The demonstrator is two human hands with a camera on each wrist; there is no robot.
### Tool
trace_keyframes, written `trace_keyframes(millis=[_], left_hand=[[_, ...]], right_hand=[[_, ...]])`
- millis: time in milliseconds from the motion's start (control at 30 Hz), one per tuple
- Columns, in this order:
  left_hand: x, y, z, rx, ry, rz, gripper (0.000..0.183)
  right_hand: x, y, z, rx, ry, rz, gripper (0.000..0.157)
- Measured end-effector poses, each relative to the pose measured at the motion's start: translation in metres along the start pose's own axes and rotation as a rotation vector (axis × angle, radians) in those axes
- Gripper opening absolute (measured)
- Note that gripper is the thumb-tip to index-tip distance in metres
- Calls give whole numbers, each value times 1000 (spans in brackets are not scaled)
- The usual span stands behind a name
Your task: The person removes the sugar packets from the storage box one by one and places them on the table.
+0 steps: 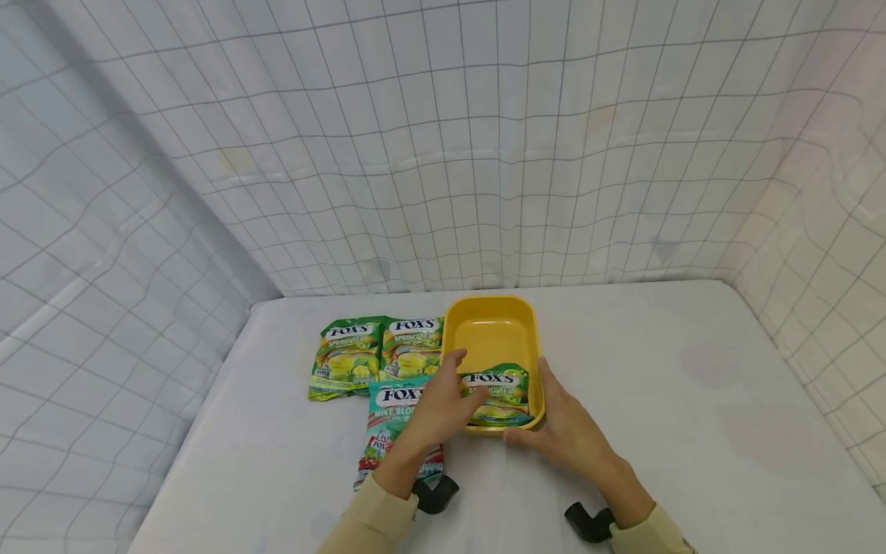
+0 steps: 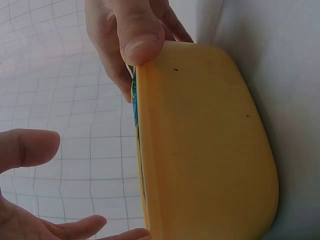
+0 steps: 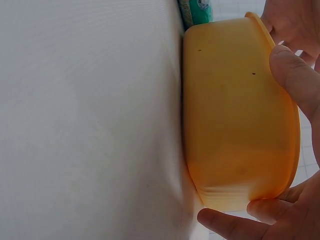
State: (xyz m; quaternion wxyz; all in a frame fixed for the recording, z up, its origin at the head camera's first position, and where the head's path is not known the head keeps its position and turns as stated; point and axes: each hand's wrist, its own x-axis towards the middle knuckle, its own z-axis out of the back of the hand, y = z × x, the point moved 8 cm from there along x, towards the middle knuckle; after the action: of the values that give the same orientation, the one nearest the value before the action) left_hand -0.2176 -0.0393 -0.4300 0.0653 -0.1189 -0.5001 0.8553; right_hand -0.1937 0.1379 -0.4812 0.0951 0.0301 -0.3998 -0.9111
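Note:
A yellow plastic tub (image 1: pixel 489 331) stands on the table, with a green Fox's Spring Tea candy bag (image 1: pixel 500 396) lying in its near half. My right hand (image 1: pixel 574 431) holds the tub at its near right corner, thumb on the front rim and fingers along the right side. The right thumb (image 2: pixel 142 47) shows on the rim in the left wrist view. At the tub's left rim is my left hand (image 1: pixel 443 404), thumb and fingers spread apart, partly over the bag. One left fingertip (image 2: pixel 132 234) is right at the rim.
Two more green Spring Tea bags (image 1: pixel 346 358) lie left of the tub. A teal Fox's mint candy bag (image 1: pixel 388 419) lies nearer, partly under the left hand and forearm in the head view. White grid-patterned cloth (image 1: pixel 484 154) rises behind the white table (image 1: pixel 657 369).

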Motion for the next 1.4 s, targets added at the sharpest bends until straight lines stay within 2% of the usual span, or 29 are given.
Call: trace_keyframes(millis=[267, 400, 533, 667, 900, 1033, 1267, 1400], left_hand=[[3, 3, -2, 106, 25, 20, 69], [8, 2, -3, 178, 68, 8, 67], [16, 3, -8, 241, 118, 25, 62], [21, 3, -12, 262, 155, 39, 57], [24, 8, -14, 210, 139, 116, 59], [24, 12, -12, 189, 128, 129, 62], [27, 14, -6, -91, 66, 90, 60], [26, 16, -5, -123, 45, 95, 64]], right_hand=[[-1, 1, 0, -2, -4, 14, 130], [-1, 1, 0, -1, -7, 14, 130], [-2, 0, 1, -5, -10, 14, 130], [-2, 0, 1, -8, -15, 21, 129], [-1, 0, 0, -13, -13, 25, 130], [0, 2, -1, -6, -9, 28, 129], [0, 2, 1, -5, -15, 36, 129], [0, 2, 0, -7, -16, 38, 130]])
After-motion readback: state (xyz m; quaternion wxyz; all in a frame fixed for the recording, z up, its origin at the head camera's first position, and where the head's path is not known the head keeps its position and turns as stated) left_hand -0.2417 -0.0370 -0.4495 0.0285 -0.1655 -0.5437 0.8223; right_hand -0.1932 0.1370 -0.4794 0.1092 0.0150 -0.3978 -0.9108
